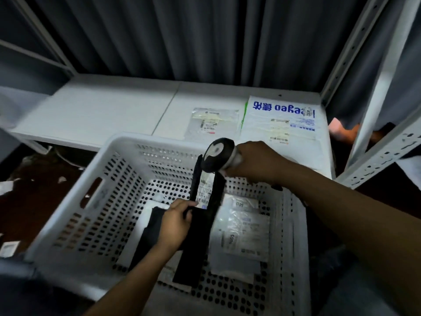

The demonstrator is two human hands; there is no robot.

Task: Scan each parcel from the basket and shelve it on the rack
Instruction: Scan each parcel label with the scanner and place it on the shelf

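Left hand (175, 221): fingers were curled round the black parcel (196, 242), the thumb pinching it just below its white label (206, 190). It was tipped up, probably so the label faced the reader.
Right hand (252, 160): closed round the handle of the scanner (216, 156), at 1 o'clock from the left hand. The scanner's head pointed down over the label's top end, close enough to look like touching.
Black parcel: held above the basket (109, 190), not lying in it. By my reading, the scan was in hand and shelving came next.
Basket contents: a pale plastic parcel (243, 233) lay flat at 3 o'clock from the left hand, with others partly hidden beneath, so more remained to do.
Rack shelf (102, 106): at 12 o'clock beyond the basket.
Shelved parcels: a grey parcel (211, 122) and a white printed parcel (282, 119) lay side by side, labels up, toward 1 o'clock.
Free shelf: bare surface lay toward 11 o'clock.
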